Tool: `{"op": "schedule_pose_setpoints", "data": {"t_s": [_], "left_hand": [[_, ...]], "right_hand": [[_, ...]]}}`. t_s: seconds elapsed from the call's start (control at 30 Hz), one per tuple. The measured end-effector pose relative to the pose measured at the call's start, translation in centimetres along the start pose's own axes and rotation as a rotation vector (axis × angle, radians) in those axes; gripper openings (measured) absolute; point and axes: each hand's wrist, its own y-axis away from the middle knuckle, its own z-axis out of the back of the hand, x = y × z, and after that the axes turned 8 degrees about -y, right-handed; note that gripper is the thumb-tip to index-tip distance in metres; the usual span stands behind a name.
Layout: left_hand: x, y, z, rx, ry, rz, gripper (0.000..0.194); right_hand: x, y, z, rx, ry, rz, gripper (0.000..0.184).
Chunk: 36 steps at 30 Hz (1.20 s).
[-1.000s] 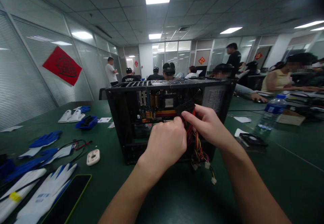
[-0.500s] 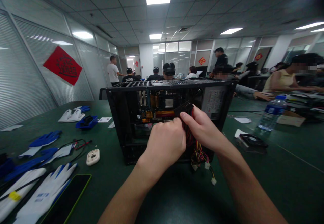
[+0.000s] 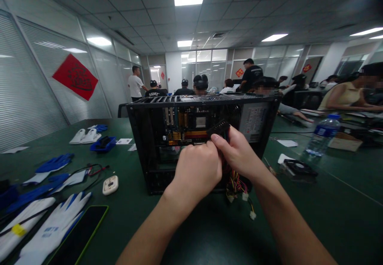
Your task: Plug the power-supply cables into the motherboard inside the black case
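A black computer case (image 3: 137,137) stands on the table with its side off, showing the motherboard (image 3: 199,135) and a silver power supply (image 3: 253,121). In front of the opening, my right hand (image 3: 241,151) pinches a wide black power connector (image 3: 220,127) between thumb and fingers. My left hand (image 3: 197,169) is closed in a fist right beside it, against the cables just below the connector; its fingertips are hidden. Red, yellow and black power cables (image 3: 236,183) with white plugs hang under my hands onto the table.
To the left lie work gloves (image 3: 56,223), a phone (image 3: 79,233), a white square object (image 3: 110,185) and a blue tray (image 3: 103,143). At the right are a water bottle (image 3: 323,135), a cooling fan (image 3: 299,167) and a thin tool (image 3: 269,167). Other people sit beyond the table (image 3: 191,233).
The black connector has tilted a little, so its row of sockets faces more toward me. My hands stay close together in nearly the same place. People in the background have shifted.
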Motion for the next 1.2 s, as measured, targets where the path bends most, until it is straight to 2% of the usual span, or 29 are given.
{"op": "schedule_pose_setpoints", "data": {"t_s": [0.2,0.4,0.47,0.53,0.6,0.67,0.73,0.83,0.9,1.03,1.2], "left_hand": [[0.7,0.0,0.6,-0.013,0.145,0.009,0.026],[3.3,0.0,1.5,-0.089,0.574,0.023,0.025],[4.2,0.1,1.7,-0.127,0.682,0.003,0.034],[5.0,0.3,2.0,-0.128,0.73,-0.071,0.054],[5.8,0.6,2.3,-0.089,0.725,-0.173,0.075],[6.4,0.8,2.8,-0.034,0.695,-0.257,0.082],[6.7,1.0,3.2,0.018,0.665,-0.304,0.072],[6.9,1.0,3.4,0.077,0.64,-0.325,0.054],[6.9,0.9,3.4,0.086,0.634,-0.32,0.05],[6.5,0.7,3.1,0.054,0.63,-0.333,0.048],[5.9,0.4,2.7,0.042,0.606,-0.363,0.044]], "right_hand": [[-0.2,-0.1,0.5,-0.037,-0.079,0.013,0.027],[-0.3,0.0,1.0,-0.058,-0.164,-0.019,0.031],[-0.1,0.2,1.1,-0.002,-0.175,-0.061,0.034],[0.1,0.4,1.2,0.102,-0.18,-0.066,0.036],[0.4,0.6,1.0,0.25,-0.177,-0.036,0.035],[0.7,0.6,0.8,0.409,-0.169,-0.022,0.03],[0.8,0.6,0.4,0.532,-0.152,-0.037,0.023],[0.7,0.5,0.1,0.632,-0.147,-0.07,0.018],[0.7,0.5,0.1,0.65,-0.158,-0.085,0.018],[0.7,0.4,0.7,0.601,-0.131,-0.113,0.019],[1.0,0.3,1.6,0.652,-0.16,-0.145,0.024]]}}
